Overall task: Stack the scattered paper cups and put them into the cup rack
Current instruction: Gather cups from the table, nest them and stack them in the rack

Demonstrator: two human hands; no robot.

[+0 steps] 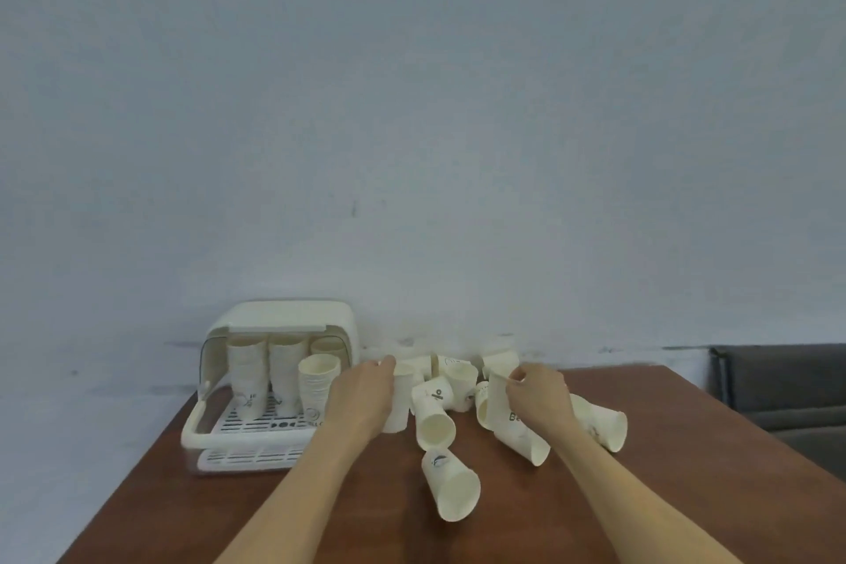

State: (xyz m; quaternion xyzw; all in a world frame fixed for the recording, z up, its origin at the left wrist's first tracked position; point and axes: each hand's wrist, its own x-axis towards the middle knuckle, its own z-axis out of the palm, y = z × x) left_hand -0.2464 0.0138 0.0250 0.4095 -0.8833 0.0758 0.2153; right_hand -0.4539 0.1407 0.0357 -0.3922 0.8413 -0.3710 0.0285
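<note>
our left hand (361, 394) curls its fingers (387, 364) round an upright paper cup (397, 403); our right hand (538, 398) pinches the rim of another upright cup (501, 403). between and around them, loose cups (435, 419) lie tipped on the brown counter (664, 472), one (451, 488) nearest us, one (604, 424) to the right. far left stands the white cup rack (274, 385), lid raised, holding several stacks of cups (316, 389) upright on its slotted tray. a dark seat (778, 385) sits far right.
</note>
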